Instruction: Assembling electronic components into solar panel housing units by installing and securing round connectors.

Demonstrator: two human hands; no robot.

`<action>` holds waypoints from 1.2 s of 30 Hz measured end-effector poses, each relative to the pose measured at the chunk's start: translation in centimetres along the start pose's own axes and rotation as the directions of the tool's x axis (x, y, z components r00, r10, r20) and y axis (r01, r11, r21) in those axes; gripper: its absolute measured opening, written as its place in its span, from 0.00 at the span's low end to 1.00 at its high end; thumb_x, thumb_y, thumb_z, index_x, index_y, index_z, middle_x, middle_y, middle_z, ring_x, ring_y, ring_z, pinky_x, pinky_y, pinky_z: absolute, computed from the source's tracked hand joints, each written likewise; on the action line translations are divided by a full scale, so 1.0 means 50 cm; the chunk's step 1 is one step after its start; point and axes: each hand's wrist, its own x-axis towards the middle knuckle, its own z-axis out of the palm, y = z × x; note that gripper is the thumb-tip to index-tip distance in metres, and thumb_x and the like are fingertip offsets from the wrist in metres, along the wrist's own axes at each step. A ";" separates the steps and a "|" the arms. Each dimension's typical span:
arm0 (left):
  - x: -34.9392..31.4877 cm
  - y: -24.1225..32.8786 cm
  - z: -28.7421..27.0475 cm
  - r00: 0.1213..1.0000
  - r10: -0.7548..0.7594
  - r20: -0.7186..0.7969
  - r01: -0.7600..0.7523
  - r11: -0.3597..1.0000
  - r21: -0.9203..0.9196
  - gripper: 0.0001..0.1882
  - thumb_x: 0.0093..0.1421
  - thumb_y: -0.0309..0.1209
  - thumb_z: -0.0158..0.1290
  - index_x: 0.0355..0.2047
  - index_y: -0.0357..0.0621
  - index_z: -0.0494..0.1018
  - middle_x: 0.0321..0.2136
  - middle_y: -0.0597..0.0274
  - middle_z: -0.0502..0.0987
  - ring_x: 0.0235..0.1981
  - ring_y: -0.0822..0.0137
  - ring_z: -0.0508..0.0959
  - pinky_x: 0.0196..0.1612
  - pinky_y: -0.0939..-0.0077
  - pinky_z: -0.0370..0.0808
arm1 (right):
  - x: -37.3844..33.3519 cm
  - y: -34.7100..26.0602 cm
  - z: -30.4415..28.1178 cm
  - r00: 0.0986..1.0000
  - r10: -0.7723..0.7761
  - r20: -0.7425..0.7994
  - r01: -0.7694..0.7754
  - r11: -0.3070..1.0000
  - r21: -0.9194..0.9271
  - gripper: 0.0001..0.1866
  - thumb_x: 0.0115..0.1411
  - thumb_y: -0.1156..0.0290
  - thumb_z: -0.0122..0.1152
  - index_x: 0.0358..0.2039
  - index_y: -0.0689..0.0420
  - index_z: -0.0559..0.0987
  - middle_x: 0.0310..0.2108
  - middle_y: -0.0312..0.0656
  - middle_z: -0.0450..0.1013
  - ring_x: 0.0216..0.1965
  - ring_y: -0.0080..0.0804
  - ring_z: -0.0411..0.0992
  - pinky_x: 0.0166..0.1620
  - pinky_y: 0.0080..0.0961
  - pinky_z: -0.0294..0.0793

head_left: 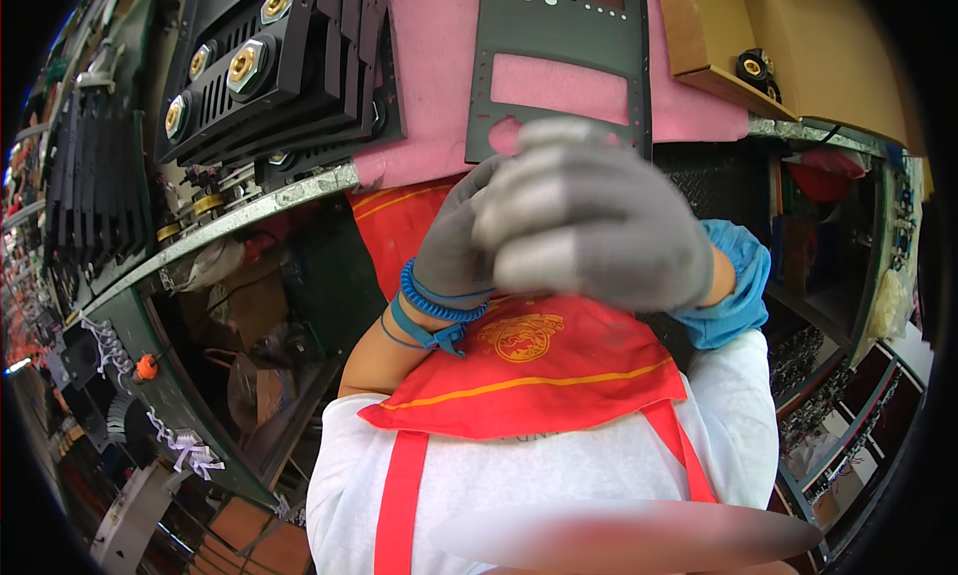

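Both my hands, in grey gloves with paler fingertips, are raised together over the bench edge in front of my red apron (539, 375). My right hand (609, 226) is nearer the camera and blurred, its fingers curled in toward the left one; anything inside them is hidden. Behind it, my left hand (449, 246) shows its back and wrist, but its fingers are mostly covered. Just beyond the hands lies a dark grey metal panel (559, 38) with a large rectangular cutout, a small window and round holes, resting on a pink foam mat (434, 66).
Stacked black vented panels (309, 76) with brass-and-steel fittings stand at the left of the bench. A cardboard box (838, 56) at the far right holds black round parts (755, 68) with brass centres. Shelves with assorted items sit under the metal bench edge (249, 211).
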 end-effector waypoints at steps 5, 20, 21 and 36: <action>0.023 0.034 -0.036 0.909 0.079 0.408 -0.073 0.997 -0.031 0.30 0.63 0.45 0.52 0.58 0.35 0.65 0.56 0.47 0.67 0.46 0.55 0.74 0.51 0.49 0.72 | -0.049 0.049 -0.072 0.806 0.305 -0.507 -0.465 0.857 -0.224 0.16 0.52 0.81 0.60 0.44 0.58 0.79 0.47 0.43 0.74 0.48 0.39 0.73 0.50 0.31 0.71; 0.017 0.030 -0.005 0.961 -0.054 0.270 0.068 0.997 -0.045 0.23 0.69 0.41 0.44 0.55 0.35 0.64 0.50 0.53 0.72 0.52 0.61 0.73 0.56 0.64 0.71 | -0.027 0.017 0.002 0.984 0.170 -0.046 -0.176 0.972 -0.158 0.15 0.47 0.70 0.72 0.35 0.55 0.77 0.47 0.48 0.74 0.45 0.45 0.74 0.55 0.41 0.68; 0.016 0.024 0.006 0.985 0.034 0.167 -0.028 0.999 -0.035 0.23 0.69 0.40 0.44 0.55 0.35 0.64 0.50 0.52 0.72 0.51 0.60 0.74 0.55 0.63 0.72 | -0.028 0.016 0.008 0.972 0.220 -0.082 -0.226 0.971 -0.077 0.13 0.49 0.72 0.70 0.35 0.55 0.77 0.47 0.50 0.74 0.46 0.47 0.74 0.55 0.42 0.68; 0.005 0.029 -0.006 0.980 -0.022 0.196 0.015 0.999 0.037 0.23 0.68 0.43 0.46 0.53 0.37 0.64 0.51 0.52 0.71 0.51 0.58 0.74 0.54 0.58 0.73 | -0.028 0.001 0.008 0.991 0.077 -0.109 -0.116 0.899 -0.421 0.20 0.42 0.62 0.74 0.34 0.55 0.76 0.38 0.43 0.77 0.39 0.40 0.75 0.49 0.42 0.71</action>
